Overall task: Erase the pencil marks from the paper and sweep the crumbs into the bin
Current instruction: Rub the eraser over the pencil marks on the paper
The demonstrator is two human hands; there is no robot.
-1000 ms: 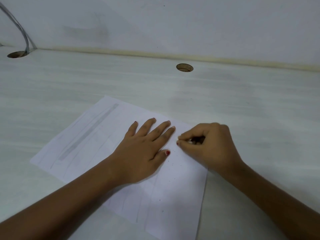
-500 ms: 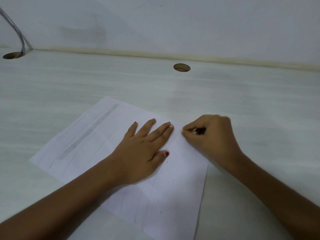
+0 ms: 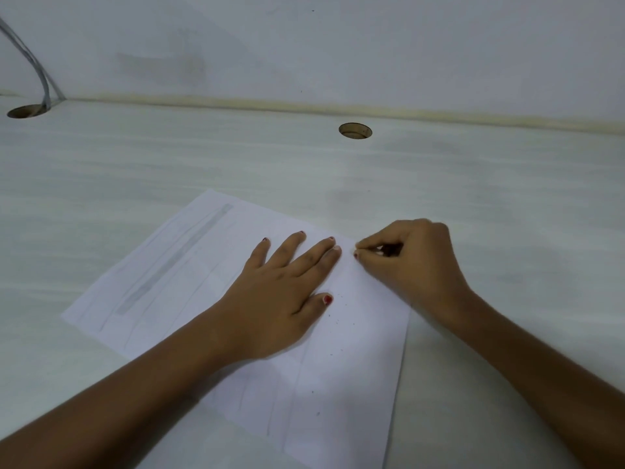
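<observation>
A white sheet of paper lies slanted on the pale desk. It carries a broad grey pencil band near its left side and fainter thin lines. My left hand lies flat on the sheet's middle, fingers spread, pressing it down. My right hand is curled at the paper's far right edge, fingertips pinched on a small dark eraser, mostly hidden in the fist. Tiny dark eraser crumbs speckle the paper below my left thumb. No bin is in view.
The desk meets a white wall at the back. A round cable hole sits at the back centre. Another hole at the far left has grey cables rising from it.
My right hand slid along the paper's right edge away from me, then eased back slightly. My left hand stayed flat on the sheet.
</observation>
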